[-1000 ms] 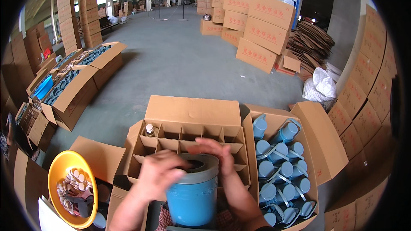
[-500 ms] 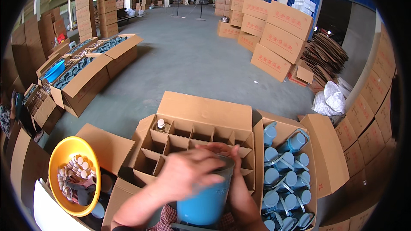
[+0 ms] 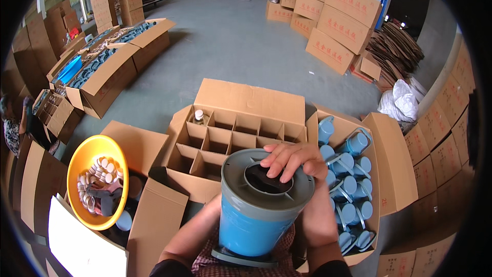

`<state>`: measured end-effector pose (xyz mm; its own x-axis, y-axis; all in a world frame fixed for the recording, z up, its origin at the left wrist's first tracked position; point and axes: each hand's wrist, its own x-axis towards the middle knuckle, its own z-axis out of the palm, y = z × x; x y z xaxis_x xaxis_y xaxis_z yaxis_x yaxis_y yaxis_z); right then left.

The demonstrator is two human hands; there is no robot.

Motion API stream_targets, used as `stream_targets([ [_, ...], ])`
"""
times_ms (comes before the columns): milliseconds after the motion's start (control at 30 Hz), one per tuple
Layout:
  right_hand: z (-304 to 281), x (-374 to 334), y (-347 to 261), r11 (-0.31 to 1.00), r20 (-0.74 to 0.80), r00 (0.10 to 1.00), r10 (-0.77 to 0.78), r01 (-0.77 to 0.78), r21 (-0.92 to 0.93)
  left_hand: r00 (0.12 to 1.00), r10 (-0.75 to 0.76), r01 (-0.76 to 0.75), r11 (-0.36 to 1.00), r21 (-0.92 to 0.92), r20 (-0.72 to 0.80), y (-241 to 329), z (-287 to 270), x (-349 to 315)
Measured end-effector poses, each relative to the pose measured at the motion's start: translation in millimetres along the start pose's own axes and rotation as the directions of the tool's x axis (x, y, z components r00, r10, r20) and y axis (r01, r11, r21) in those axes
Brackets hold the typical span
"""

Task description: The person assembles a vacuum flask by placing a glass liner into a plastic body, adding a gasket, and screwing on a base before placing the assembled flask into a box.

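Note:
A blue thermos flask [image 3: 253, 228] stands upended in front of my body, its wide grey base [image 3: 236, 187] facing up. In the middle of that base sits a round dark plug [image 3: 264, 178]. My right hand [image 3: 300, 161] lies over the plug from the right, with curled fingertips gripping it. My left hand is hidden behind the flask's left side; only its wrist and forearm [image 3: 200, 228] show, so its fingers cannot be made out. Below the flask a curved grey-blue piece [image 3: 245, 258] juts out near my checked clothing.
A divided carton [image 3: 215, 174] with one clear bottle [image 3: 199, 117] lies ahead. On the right, another carton [image 3: 392, 200] holds several blue flasks. A yellow basin [image 3: 123, 174] of caps stands left beside a white board [image 3: 84, 241]. Stacked cartons [image 3: 341, 25] are farther off.
The flask has come up and tilted so its base shows. My right hand now rests on the dark plug, while my left has gone from over the base to behind the flask. The view has shifted.

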<state>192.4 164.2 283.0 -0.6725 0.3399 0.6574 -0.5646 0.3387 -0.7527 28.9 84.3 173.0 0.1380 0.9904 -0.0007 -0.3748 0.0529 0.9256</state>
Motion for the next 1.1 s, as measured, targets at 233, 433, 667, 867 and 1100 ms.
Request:
stream_targets([
  [233, 18.4, 41.5, -90.2, 0.862, 0.479, 0.863, 0.159, 0.115, -0.494, 0.994, -0.108, 0.096, 0.958, -0.271, -0.028, -53.9, 39.9, -16.6],
  [433, 39.5, 46.5, -112.6, 0.74, 0.416, 0.835, 0.361, 0.015, -0.673, 0.987, -0.126, 0.096, 0.959, -0.266, -0.097, -58.3, 31.9, -26.4],
  [667, 11.6, -21.1, -86.3, 0.882, -0.192, 0.955, 0.226, -0.284, -0.375, 0.959, -0.134, 0.078, 0.972, -0.223, -0.251, -59.4, -8.7, -35.5],
  [867, 83.8, -169.6, -17.6, 0.837, -0.097, 0.908, 0.407, -0.413, -0.359, 0.876, -0.2, 0.061, 0.949, -0.31, -0.438, -80.2, -76.2, -74.2],
  [1100, 117.8, -243.6, -44.0, 0.624, -0.245, 0.787, 0.567, -0.604, -0.496, 0.755, -0.401, 0.106, 0.856, -0.507, -0.519, -108.9, -74.0, -85.5],
])
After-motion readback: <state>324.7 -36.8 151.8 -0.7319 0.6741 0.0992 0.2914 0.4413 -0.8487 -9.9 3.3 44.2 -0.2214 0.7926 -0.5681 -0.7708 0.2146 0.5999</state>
